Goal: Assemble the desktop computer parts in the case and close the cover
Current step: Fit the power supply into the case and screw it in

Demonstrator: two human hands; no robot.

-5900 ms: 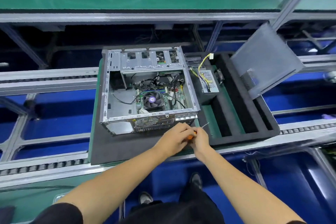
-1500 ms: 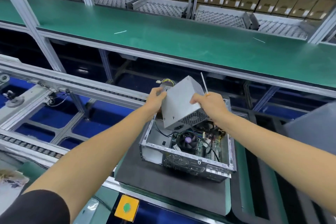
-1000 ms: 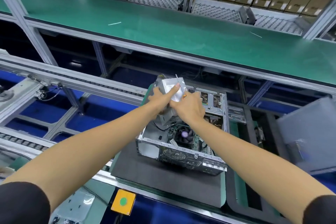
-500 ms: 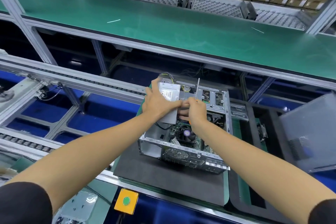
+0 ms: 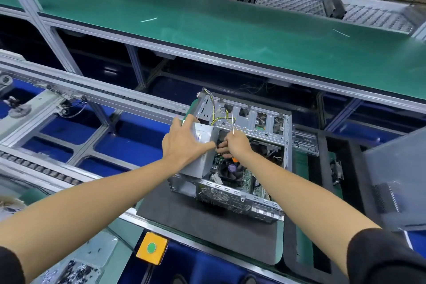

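An open metal computer case (image 5: 265,205) lies on a dark foam pad (image 5: 207,226) on the conveyor pallet. A grey power supply box (image 5: 202,161) sits tilted in the case's left rear corner, its yellow and black cables (image 5: 217,113) running up over the drive frame. My left hand (image 5: 184,143) grips the top of the power supply. My right hand (image 5: 236,143) is inside the case beside the box and holds a screwdriver (image 5: 233,122), shaft pointing up, orange handle below the palm. The motherboard with its CPU fan (image 5: 231,169) shows below.
The grey side cover (image 5: 396,182) leans at the right over a black foam tray (image 5: 322,214). A yellow box with a green button (image 5: 151,248) sits at the near edge. A tray of small screws (image 5: 76,270) is at lower left. A green bench (image 5: 230,37) runs behind.
The power supply has been lowered from above the case into its left rear corner. Both hands followed it down, and the right hand has slipped inside the case beside it.
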